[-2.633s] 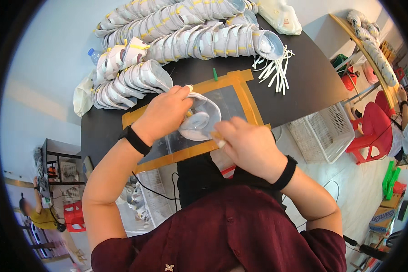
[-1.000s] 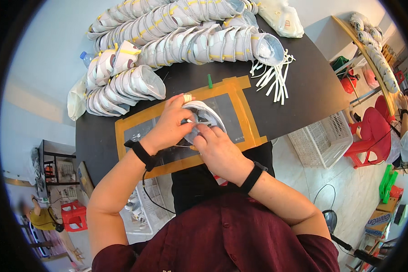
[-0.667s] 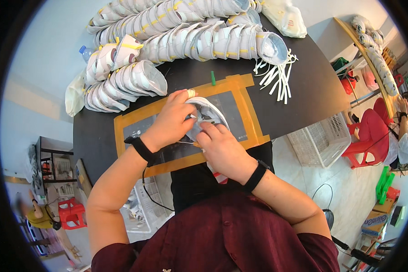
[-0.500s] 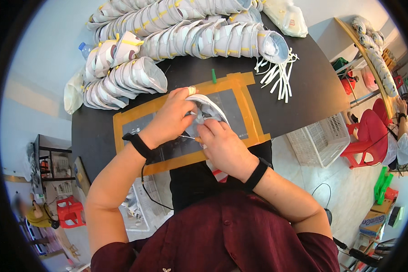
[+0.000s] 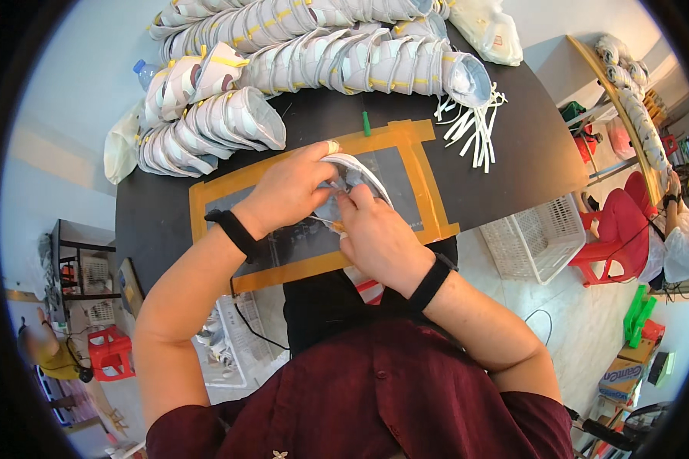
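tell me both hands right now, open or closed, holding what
Left hand: closed on the pale fabric piece at its rim.
Right hand: closed, holding a slim tan-handled tool; exact grip unclear.

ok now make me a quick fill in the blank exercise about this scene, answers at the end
1. Of the left hand and the right hand, ____ are at the white-rimmed fabric piece.
2. The small peg-like thing by the far edge of the tape is coloured ____.
3. The white strips lie toward the person's ____ side of the dark table.
4. The plastic stool at the picture's left is coloured ____.

Missing words: both; green; right; red.
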The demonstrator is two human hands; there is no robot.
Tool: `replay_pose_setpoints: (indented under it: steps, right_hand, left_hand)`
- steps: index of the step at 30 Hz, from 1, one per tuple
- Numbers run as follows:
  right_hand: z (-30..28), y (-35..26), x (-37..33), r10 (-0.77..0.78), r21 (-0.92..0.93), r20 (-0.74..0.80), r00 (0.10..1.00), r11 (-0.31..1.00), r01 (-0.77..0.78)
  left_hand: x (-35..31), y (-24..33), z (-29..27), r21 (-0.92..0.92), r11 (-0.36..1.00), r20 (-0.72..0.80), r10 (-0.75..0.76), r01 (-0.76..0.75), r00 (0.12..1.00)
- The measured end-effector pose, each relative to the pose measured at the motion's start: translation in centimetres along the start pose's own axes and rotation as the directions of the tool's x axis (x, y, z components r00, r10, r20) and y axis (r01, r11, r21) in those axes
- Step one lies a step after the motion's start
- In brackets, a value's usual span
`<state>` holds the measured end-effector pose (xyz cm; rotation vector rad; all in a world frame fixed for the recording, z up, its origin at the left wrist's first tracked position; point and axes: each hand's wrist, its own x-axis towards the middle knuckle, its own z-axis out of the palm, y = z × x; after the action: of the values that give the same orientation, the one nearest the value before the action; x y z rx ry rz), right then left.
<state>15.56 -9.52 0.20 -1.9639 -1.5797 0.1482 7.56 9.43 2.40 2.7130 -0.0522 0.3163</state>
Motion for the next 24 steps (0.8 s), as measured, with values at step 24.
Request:
replay_pose_setpoints:
  steps: [24]
  right_hand:
    - [0.0, -0.4, 0.1, 0.037, -0.12, 0.036, 0.999, 0.992, -0.033]
  left_hand:
    - [1.8, 1.7, -1.3, 0.249, 0.967, 0.185, 0.006, -0.052, 0.983]
